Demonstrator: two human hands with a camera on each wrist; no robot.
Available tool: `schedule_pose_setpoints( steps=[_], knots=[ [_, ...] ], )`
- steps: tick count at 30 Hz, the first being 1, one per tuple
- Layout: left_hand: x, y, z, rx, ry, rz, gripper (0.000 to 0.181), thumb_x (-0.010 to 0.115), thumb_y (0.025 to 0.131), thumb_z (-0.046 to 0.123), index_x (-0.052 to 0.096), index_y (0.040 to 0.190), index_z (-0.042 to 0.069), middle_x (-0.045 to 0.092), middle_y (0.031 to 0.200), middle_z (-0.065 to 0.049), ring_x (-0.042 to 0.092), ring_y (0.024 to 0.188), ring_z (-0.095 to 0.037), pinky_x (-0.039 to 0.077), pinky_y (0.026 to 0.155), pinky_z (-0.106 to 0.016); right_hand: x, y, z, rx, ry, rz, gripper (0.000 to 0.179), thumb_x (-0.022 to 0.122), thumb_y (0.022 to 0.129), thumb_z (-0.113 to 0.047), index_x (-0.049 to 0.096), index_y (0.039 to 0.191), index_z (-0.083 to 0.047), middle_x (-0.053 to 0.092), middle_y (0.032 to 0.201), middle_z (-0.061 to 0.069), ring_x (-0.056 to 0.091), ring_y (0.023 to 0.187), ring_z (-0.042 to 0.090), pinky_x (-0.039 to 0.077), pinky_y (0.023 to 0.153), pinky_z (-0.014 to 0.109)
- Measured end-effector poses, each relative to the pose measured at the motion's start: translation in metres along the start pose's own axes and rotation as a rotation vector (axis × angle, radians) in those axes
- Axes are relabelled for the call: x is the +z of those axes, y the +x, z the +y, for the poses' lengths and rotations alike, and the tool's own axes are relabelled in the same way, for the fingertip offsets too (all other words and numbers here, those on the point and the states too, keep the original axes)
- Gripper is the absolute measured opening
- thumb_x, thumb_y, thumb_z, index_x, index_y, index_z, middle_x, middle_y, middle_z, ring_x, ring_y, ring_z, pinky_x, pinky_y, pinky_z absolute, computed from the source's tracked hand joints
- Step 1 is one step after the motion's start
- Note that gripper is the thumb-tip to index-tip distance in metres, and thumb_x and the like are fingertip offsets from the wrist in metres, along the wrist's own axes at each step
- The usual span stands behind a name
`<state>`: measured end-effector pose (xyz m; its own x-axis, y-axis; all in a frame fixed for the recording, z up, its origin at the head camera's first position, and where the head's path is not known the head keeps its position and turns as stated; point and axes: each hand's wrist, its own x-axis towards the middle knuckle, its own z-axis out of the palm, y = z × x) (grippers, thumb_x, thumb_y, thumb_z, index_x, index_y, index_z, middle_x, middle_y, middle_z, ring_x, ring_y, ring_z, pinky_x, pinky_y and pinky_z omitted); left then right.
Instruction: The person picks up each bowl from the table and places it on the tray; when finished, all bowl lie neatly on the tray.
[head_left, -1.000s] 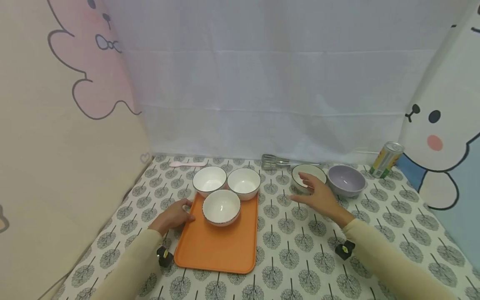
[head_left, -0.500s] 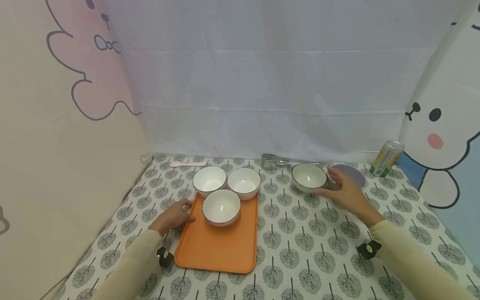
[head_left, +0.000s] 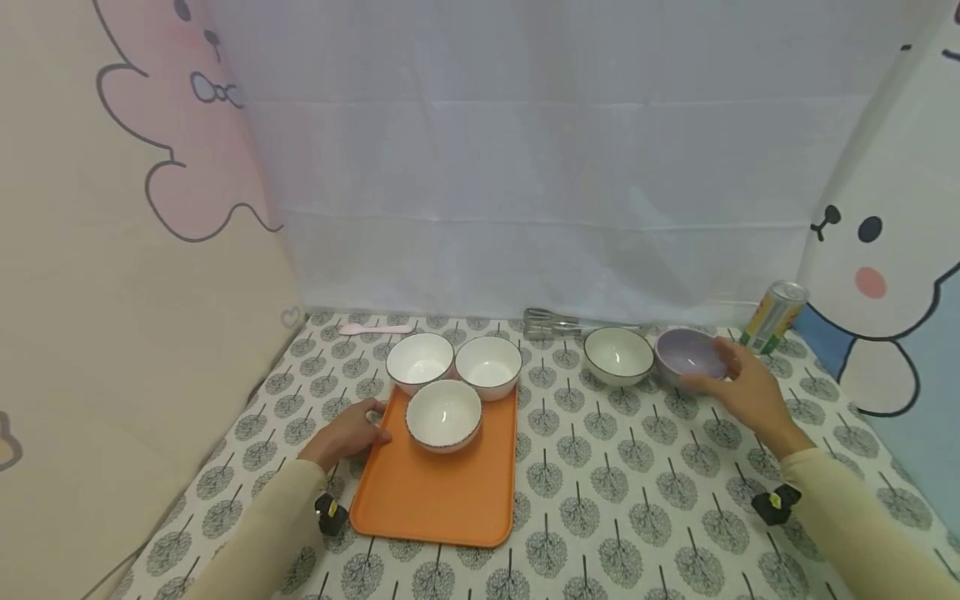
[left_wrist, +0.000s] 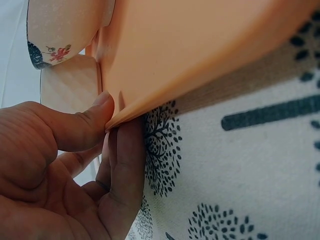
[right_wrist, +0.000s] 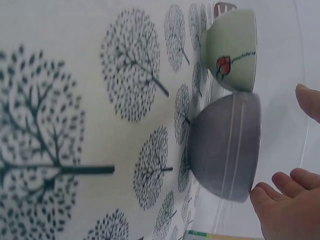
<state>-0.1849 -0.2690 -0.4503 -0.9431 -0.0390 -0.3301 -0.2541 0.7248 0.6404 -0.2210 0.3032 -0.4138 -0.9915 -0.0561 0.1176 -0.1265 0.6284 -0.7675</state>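
Observation:
My left hand (head_left: pixel 348 432) pinches the left rim of an orange tray (head_left: pixel 433 500), thumb on top and fingers below, as the left wrist view shows. A white bowl (head_left: pixel 443 415) sits on the tray. Two more white bowls, one at left (head_left: pixel 420 362) and one at right (head_left: pixel 488 367), stand at the tray's far end. Over the right side of a purple bowl (right_wrist: pixel 220 145) is my right hand (head_left: pixel 753 402), its thumb and fingers spread apart and the fingertips right at the rim. A pale green bowl (head_left: pixel 618 357) with a dark rim stands against the purple one.
Behind the pale green bowl lies a metal whisk (head_left: pixel 551 323). A can (head_left: pixel 773 320) stands at the back right corner. At the back left is a pink utensil (head_left: pixel 375 328). A tree-patterned cloth (head_left: pixel 570 533) covers the table, with curtains around it.
My right hand has moved right, from over the pale green bowl to the purple bowl. The pale green bowl stays beside it. My left hand keeps its hold on the tray.

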Motion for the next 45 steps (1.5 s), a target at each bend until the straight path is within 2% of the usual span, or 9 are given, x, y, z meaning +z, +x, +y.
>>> schedule_pose_setpoints(
  steps=[10,13,18,22,27,30,36,42,45],
  knots=[
    [0.002,0.001,-0.003,-0.003,-0.015,0.000,0.048,0.073,0.087,0.007,0.053,0.129,-0.005,0.067,0.097,-0.012,0.066,0.081,-0.021,0.054,0.083,-0.043,0.000,0.009,0.014,0.046,-0.017,0.032,0.108,0.074,0.091,-0.042,0.003,0.157,0.007,0.008,0.156,0.040,0.021,0.136,0.063,0.030,0.102,0.072],
    [0.005,0.001,-0.002,-0.012,-0.028,-0.006,0.047,0.072,0.088,0.006,0.053,0.130,-0.005,0.067,0.099,-0.012,0.066,0.081,-0.021,0.055,0.081,-0.041,0.002,0.012,0.020,0.066,-0.018,0.028,0.112,0.074,0.090,-0.043,-0.001,0.157,0.006,0.009,0.155,0.042,0.026,0.133,0.064,0.033,0.098,0.074],
    [0.007,0.001,-0.002,-0.021,-0.049,-0.014,0.048,0.072,0.088,0.007,0.053,0.131,-0.004,0.067,0.099,-0.013,0.066,0.082,-0.022,0.055,0.081,-0.041,0.004,0.022,0.028,0.083,-0.031,-0.002,0.119,0.077,0.088,-0.044,-0.007,0.156,0.006,0.008,0.154,0.043,0.029,0.129,0.065,0.034,0.094,0.075],
    [0.006,0.002,-0.001,-0.031,-0.038,-0.010,0.049,0.072,0.088,0.009,0.053,0.132,-0.003,0.066,0.102,-0.013,0.066,0.084,-0.022,0.054,0.084,-0.043,0.003,0.031,0.034,0.098,-0.017,-0.065,0.124,0.077,0.088,-0.043,-0.017,0.154,0.003,0.001,0.155,0.043,0.024,0.132,0.064,0.030,0.099,0.074],
    [0.006,0.002,0.000,-0.033,-0.017,-0.001,0.048,0.072,0.088,0.010,0.054,0.131,-0.001,0.066,0.102,-0.011,0.064,0.084,-0.021,0.053,0.084,-0.042,0.001,0.036,0.036,0.118,0.037,-0.119,0.129,0.080,0.086,-0.036,-0.024,0.152,0.003,0.002,0.151,0.046,0.022,0.134,0.063,0.028,0.103,0.072],
    [0.006,0.001,0.001,-0.020,-0.023,-0.004,0.047,0.072,0.088,0.009,0.054,0.130,-0.003,0.066,0.100,-0.012,0.065,0.083,-0.021,0.054,0.081,-0.041,0.003,0.037,0.036,0.111,0.060,-0.111,0.131,0.083,0.084,-0.032,-0.024,0.152,0.003,0.005,0.150,0.047,0.022,0.133,0.063,0.027,0.104,0.073],
    [0.003,0.000,0.002,-0.021,-0.019,-0.002,0.046,0.072,0.089,0.009,0.054,0.130,-0.002,0.066,0.100,-0.012,0.064,0.083,-0.021,0.052,0.083,-0.042,0.009,0.036,0.039,0.112,0.100,-0.066,0.130,0.082,0.085,-0.031,-0.025,0.153,0.000,-0.003,0.153,0.045,0.017,0.134,0.065,0.025,0.102,0.075],
    [0.002,0.001,0.001,-0.017,-0.035,-0.011,0.045,0.071,0.089,0.006,0.054,0.129,-0.003,0.067,0.099,-0.012,0.066,0.083,-0.022,0.054,0.080,-0.041,0.013,0.033,0.036,0.122,0.113,-0.002,0.129,0.086,0.081,-0.031,-0.015,0.154,0.005,0.009,0.151,0.045,0.025,0.131,0.064,0.028,0.103,0.073],
    [0.002,0.001,-0.001,-0.025,-0.041,-0.008,0.045,0.071,0.088,0.006,0.053,0.129,-0.003,0.066,0.099,-0.013,0.066,0.082,-0.022,0.055,0.078,-0.039,0.010,0.030,0.030,0.115,0.115,-0.001,0.127,0.084,0.083,-0.032,-0.015,0.155,0.005,0.010,0.150,0.045,0.027,0.131,0.063,0.030,0.101,0.073]
  ],
)
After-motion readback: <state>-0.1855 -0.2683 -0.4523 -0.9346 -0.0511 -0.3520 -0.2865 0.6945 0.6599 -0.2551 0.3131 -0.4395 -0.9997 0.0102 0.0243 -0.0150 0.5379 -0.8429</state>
